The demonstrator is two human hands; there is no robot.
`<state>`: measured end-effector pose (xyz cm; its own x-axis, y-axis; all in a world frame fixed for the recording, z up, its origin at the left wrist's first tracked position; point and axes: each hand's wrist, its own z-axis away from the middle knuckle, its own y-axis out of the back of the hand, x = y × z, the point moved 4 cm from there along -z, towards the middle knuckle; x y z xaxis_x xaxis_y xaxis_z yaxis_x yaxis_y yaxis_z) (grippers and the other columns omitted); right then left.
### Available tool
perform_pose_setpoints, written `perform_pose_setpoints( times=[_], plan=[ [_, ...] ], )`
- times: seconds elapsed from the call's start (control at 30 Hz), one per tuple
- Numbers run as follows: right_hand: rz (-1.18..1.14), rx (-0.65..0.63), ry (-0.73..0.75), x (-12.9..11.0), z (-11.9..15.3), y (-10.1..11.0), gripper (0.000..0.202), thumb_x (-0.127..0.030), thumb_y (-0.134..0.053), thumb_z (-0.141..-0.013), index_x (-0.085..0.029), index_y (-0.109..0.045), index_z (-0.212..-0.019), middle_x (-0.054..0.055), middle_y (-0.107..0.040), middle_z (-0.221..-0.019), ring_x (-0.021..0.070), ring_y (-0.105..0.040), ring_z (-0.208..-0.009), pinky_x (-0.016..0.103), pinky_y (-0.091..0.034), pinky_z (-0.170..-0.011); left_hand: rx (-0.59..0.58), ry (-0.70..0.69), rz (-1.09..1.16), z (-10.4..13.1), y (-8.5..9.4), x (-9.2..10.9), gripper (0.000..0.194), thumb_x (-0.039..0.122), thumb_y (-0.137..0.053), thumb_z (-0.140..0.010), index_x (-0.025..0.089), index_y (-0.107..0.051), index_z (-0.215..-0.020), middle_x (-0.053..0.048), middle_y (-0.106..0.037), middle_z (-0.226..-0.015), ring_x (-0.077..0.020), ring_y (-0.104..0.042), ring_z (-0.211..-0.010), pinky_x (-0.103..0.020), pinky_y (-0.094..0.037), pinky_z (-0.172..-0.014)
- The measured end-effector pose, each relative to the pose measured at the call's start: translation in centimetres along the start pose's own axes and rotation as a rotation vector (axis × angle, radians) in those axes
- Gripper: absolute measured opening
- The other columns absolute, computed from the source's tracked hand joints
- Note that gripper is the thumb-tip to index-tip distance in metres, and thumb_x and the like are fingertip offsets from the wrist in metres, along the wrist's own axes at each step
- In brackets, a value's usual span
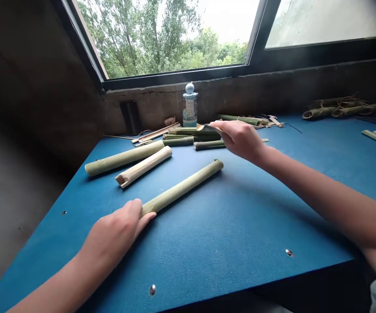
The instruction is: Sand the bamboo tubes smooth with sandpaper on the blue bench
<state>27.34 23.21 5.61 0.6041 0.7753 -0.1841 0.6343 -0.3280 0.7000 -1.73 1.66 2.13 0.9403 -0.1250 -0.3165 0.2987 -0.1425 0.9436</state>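
My left hand (pixel 118 228) is closed around the near end of a pale green bamboo tube (pixel 183 188), which lies slantwise on the blue tabletop. My right hand (pixel 240 137) is raised beyond the tube's far end, pinching a bent piece of sandpaper (pixel 204 127), tan on one face and dark on the other. The sandpaper and the tube are apart. To the left lie a thicker bamboo tube (pixel 125 157) and a paler, peeled bamboo piece (pixel 144 166) with a notched near end.
Split bamboo strips (pixel 188 132) and a short dark green tube (pixel 210 144) lie at the back. Behind them stand a glass jar (pixel 190 111) with a blue lid and a dark cylinder (pixel 130 118). More bamboo tubes (pixel 334 111) are at the back right, below the window.
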Motion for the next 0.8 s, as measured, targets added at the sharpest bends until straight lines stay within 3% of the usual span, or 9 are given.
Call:
perform_pose_setpoints(
  times=[0.1, 0.17, 0.33, 0.5, 0.6, 0.7, 0.8],
  plan=[
    [0.124, -0.136, 0.240, -4.2, 1.8, -0.1, 0.033, -0.016, -0.044, -0.096, -0.015, -0.065, -0.121, 0.011, -0.070, -0.122, 0.0258, -0.064, -0.118, 0.041, -0.048, -0.104, 0.110, -0.111, -0.078, -2.5, 0.4, 2.6, 0.045, 0.046, -0.027, -0.100, 0.021, -0.057, -0.079, -0.004, -0.060, -0.062, -0.0228, -0.061, -0.053, -0.032, -0.024, -0.048],
    [0.153, -0.231, 0.291, -5.1, 3.5, -1.5, 0.034, -0.011, -0.044, -0.094, -0.013, -0.065, -0.120, 0.013, -0.069, -0.125, 0.0263, -0.063, -0.121, 0.043, -0.048, -0.106, 0.136, -0.169, -0.057, -4.2, 0.3, 3.6, 0.043, 0.045, -0.029, -0.100, 0.021, -0.058, -0.080, -0.005, -0.062, -0.063, -0.0231, -0.062, -0.054, -0.032, -0.022, -0.048],
    [0.015, -0.307, 0.213, -2.1, 6.1, -4.4, 0.041, -0.007, -0.040, -0.094, -0.015, -0.060, -0.128, 0.013, -0.065, -0.131, 0.0223, -0.058, -0.127, 0.043, -0.048, -0.109, 0.123, -0.224, 0.022, -5.9, -0.7, 4.0, 0.043, 0.050, -0.031, -0.097, 0.021, -0.057, -0.079, -0.004, -0.061, -0.059, -0.0228, -0.060, -0.048, -0.033, -0.018, -0.046],
    [-0.077, -0.294, 0.125, 1.2, 6.1, -4.4, 0.043, -0.009, -0.039, -0.096, -0.016, -0.056, -0.135, 0.012, -0.060, -0.139, 0.0219, -0.048, -0.138, 0.046, -0.041, -0.117, 0.210, -0.253, 0.030, -5.2, -1.0, 2.7, 0.044, 0.055, -0.033, -0.094, 0.024, -0.052, -0.068, -0.004, -0.056, -0.051, -0.0240, -0.056, -0.045, -0.034, -0.020, -0.049],
    [-0.121, -0.281, 0.084, 1.4, 5.8, -4.6, 0.043, -0.011, -0.042, -0.095, -0.019, -0.058, -0.134, 0.010, -0.061, -0.137, 0.0233, -0.047, -0.138, 0.050, -0.038, -0.118, 0.201, -0.219, 0.034, -5.3, -1.5, 2.1, 0.049, 0.060, -0.031, -0.092, 0.025, -0.050, -0.063, -0.004, -0.054, -0.046, -0.0236, -0.054, -0.044, -0.035, -0.017, -0.049],
    [-0.153, -0.281, 0.067, -1.5, 5.9, -4.9, 0.046, -0.010, -0.043, -0.093, -0.023, -0.058, -0.135, 0.008, -0.062, -0.136, 0.0246, -0.047, -0.138, 0.053, -0.037, -0.118, 0.133, -0.194, 0.075, -5.8, -2.3, 1.9, 0.052, 0.063, -0.029, -0.091, 0.024, -0.049, -0.062, -0.004, -0.056, -0.045, -0.0224, -0.054, -0.042, -0.034, -0.013, -0.048],
    [-0.230, -0.400, 0.274, -7.5, 6.8, -5.1, 0.050, -0.010, -0.041, -0.094, -0.021, -0.053, -0.141, 0.007, -0.056, -0.143, 0.0246, -0.038, -0.144, 0.050, -0.032, -0.121, 0.071, -0.192, 0.146, -6.0, -2.8, 2.1, 0.053, 0.065, -0.028, -0.090, 0.024, -0.051, -0.064, -0.005, -0.062, -0.051, -0.0227, -0.058, -0.044, -0.034, -0.012, -0.049]
  ],
)
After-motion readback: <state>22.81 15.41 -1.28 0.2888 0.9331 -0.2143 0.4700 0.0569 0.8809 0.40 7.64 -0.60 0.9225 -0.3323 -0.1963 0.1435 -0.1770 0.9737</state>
